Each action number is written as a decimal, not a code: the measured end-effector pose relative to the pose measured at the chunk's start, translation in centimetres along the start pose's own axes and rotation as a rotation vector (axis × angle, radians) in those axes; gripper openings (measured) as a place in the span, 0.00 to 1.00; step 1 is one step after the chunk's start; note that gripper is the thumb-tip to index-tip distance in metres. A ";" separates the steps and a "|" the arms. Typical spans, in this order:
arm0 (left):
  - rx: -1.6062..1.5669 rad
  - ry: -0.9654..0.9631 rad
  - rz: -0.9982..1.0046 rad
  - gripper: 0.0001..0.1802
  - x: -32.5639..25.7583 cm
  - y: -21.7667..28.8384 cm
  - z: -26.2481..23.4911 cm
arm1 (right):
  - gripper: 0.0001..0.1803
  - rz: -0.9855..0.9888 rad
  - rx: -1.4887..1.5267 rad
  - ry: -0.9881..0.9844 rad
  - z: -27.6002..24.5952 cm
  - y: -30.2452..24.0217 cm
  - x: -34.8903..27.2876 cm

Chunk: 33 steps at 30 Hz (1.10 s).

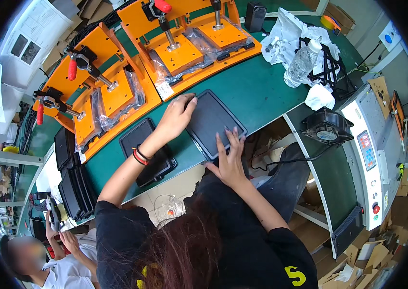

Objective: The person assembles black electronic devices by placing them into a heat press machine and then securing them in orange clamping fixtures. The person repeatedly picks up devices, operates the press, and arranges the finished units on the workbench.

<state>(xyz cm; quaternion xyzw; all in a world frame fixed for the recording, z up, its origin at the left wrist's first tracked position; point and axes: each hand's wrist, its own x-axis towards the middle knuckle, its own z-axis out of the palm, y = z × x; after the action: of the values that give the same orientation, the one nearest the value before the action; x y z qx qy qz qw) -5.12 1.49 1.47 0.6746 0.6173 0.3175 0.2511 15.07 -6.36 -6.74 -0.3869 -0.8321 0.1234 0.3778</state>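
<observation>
A flat black rectangular panel (217, 120) with a raised rim lies at the front edge of the green table, close to my body. My left hand (179, 114) is at its far left edge, fingers bent together against the rim. My right hand (232, 161) rests on its near right part, fingers spread over the surface and thumb by the near edge. Under my left forearm sits a second black tray-like part (136, 138), partly covered by the arm. What lies beneath the panel is hidden.
Orange clamping fixtures (182, 55) with red-handled toggle clamps line the table's far side. Black parts (75, 192) are stacked at left. A plastic bottle (302, 65) stands right among white crumpled sheets. Further right are a black fan (326, 126) and a white control-panel machine (365, 159). Another person sits lower left.
</observation>
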 end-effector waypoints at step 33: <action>0.251 -0.023 0.067 0.25 1.6 0.7 0.4 | 0.59 0.326 0.037 0.159 -2.4 -0.6 3.1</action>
<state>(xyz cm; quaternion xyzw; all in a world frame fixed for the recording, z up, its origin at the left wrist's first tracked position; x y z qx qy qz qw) -4.31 3.00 1.86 0.7246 0.6263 0.2382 0.1612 15.19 -4.69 -3.15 -0.5183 -0.7233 0.1671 0.4246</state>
